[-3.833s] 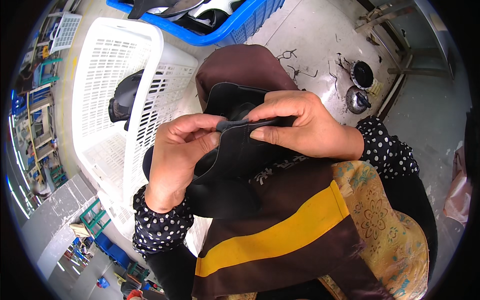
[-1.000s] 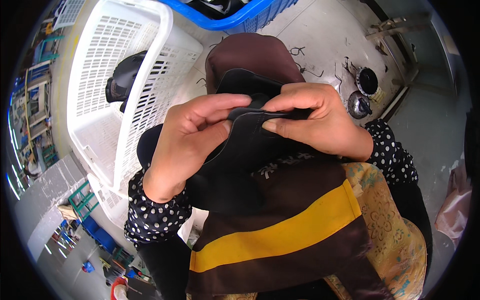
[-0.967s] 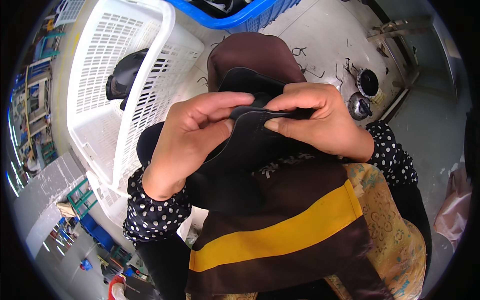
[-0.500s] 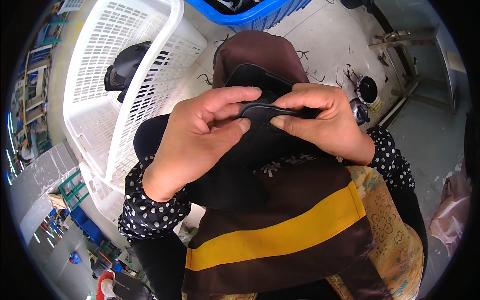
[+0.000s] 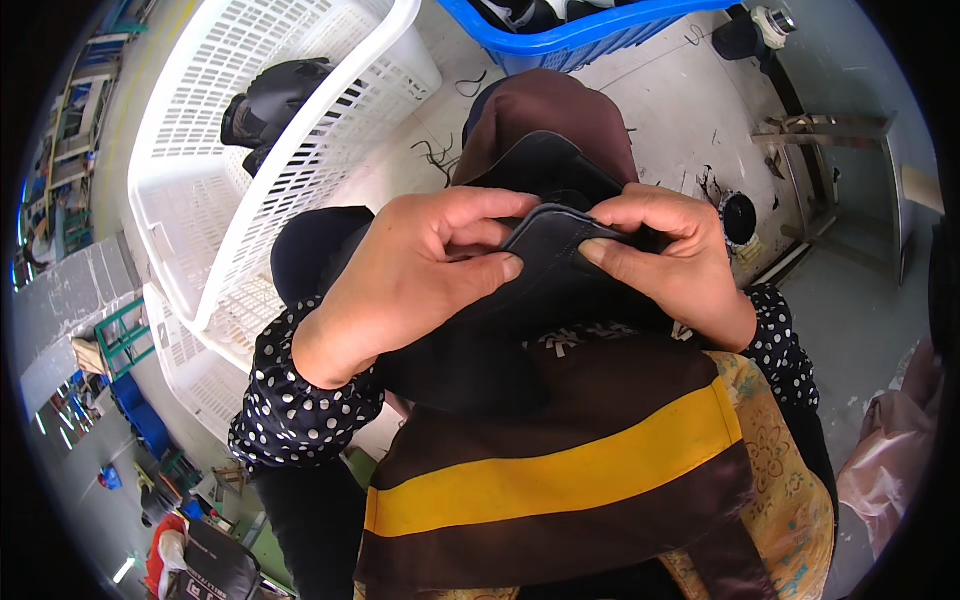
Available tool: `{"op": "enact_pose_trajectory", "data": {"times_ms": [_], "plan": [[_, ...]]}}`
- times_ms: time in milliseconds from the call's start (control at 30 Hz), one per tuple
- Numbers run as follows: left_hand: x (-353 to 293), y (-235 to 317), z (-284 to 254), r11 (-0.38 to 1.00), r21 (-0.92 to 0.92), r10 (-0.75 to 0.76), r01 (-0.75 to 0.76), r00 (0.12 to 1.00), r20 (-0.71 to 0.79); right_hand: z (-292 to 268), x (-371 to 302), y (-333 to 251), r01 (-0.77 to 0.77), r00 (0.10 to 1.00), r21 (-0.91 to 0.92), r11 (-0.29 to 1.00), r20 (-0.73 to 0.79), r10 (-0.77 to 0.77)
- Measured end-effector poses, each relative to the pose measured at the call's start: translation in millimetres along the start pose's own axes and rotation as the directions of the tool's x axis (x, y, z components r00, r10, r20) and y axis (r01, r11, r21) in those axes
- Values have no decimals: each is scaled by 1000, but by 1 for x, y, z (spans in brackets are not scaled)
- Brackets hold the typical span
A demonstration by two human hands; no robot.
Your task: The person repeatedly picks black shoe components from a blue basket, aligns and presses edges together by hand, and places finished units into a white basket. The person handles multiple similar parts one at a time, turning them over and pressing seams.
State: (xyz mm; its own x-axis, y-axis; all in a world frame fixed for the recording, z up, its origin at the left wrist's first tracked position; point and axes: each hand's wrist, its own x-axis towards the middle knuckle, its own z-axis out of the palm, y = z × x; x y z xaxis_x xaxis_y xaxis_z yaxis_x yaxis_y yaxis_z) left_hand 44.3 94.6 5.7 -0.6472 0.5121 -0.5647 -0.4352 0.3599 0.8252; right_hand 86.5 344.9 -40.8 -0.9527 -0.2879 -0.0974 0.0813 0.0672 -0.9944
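Observation:
A black leather piece (image 5: 548, 252) with a stitched, folded edge, which looks like a shoe upper, lies over my lap and rises between my hands. My left hand (image 5: 400, 275) has the edge between its thumb and index finger, the other fingers curled behind. On the other side, my right hand (image 5: 675, 245) pinches the same edge, its thumb on the near face. Beyond my fingers a wider black flap (image 5: 550, 160) of leather stands up against the brown cloth (image 5: 560, 105) over my knee. The lower part of the piece is dark and hard to make out.
At the left stands a white slatted basket (image 5: 205, 200) holding black leather pieces (image 5: 280, 100). A blue crate (image 5: 600, 45) with black and white items is at the far side. A metal-legged stand (image 5: 890, 200) is at the right. My brown apron (image 5: 560, 475) has a yellow band.
The view has shifted, so the scene sits differently. Both hands keep hold of the leather edge, and the piece looks slightly more tilted, with more of its stitched edge showing.

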Motion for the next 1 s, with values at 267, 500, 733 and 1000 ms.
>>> {"op": "enact_pose_trajectory", "data": {"times_ms": [267, 500, 733, 1000], "plan": [[-3, -11, 5, 995, -88, 51, -47, 998, 45, 5, 15, -14, 73, 978, -129, 989, 206, -46], [-8, -19, -1, 993, 104, 53, -53, 999, -5, 12, 15, -18, 22, 989, -115, 993, 148, -4], [-35, -53, 0, 975, 60, 221, -212, 946, -239, 7, 12, -20, -9, 993, -157, 988, 112, 27], [-60, -85, 12, 895, -329, 127, -300, 880, -458, 7, 14, -15, 17, 996, -186, 982, 91, 0]]}}
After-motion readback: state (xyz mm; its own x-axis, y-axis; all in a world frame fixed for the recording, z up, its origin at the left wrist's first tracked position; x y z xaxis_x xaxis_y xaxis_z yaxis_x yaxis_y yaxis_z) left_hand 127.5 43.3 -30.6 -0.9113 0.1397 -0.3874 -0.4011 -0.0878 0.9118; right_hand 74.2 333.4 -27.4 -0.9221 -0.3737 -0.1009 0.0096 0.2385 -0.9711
